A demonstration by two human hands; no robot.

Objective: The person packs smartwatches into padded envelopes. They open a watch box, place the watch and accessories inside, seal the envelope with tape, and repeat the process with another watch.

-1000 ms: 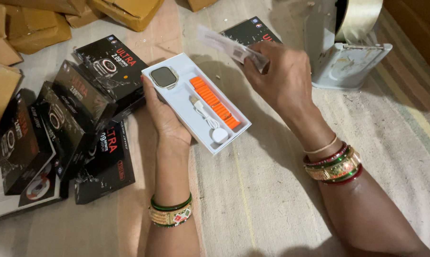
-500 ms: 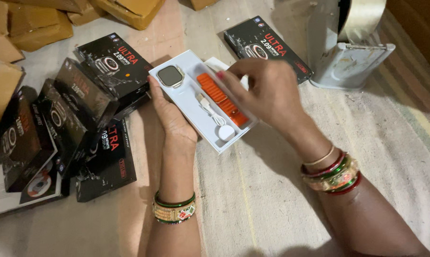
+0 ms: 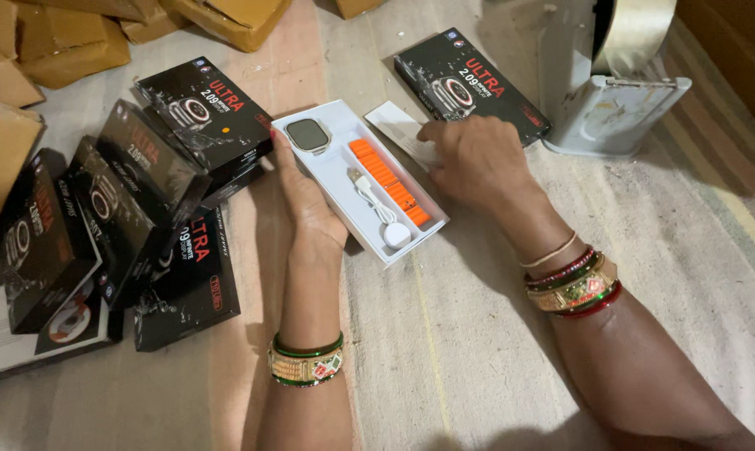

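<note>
My left hand (image 3: 310,213) cradles the white tray (image 3: 331,179) from beneath, its long axis running diagonally away; my right hand (image 3: 469,159), just beyond its far edge, pinches a white leaflet (image 3: 398,129).

An open white tray (image 3: 335,179) lies tilted on the floor, holding a square smartwatch face (image 3: 308,134), an orange strap (image 3: 387,183) and a white charging cable (image 3: 383,219). A small white leaflet (image 3: 402,132) lies just beside it.
</note>
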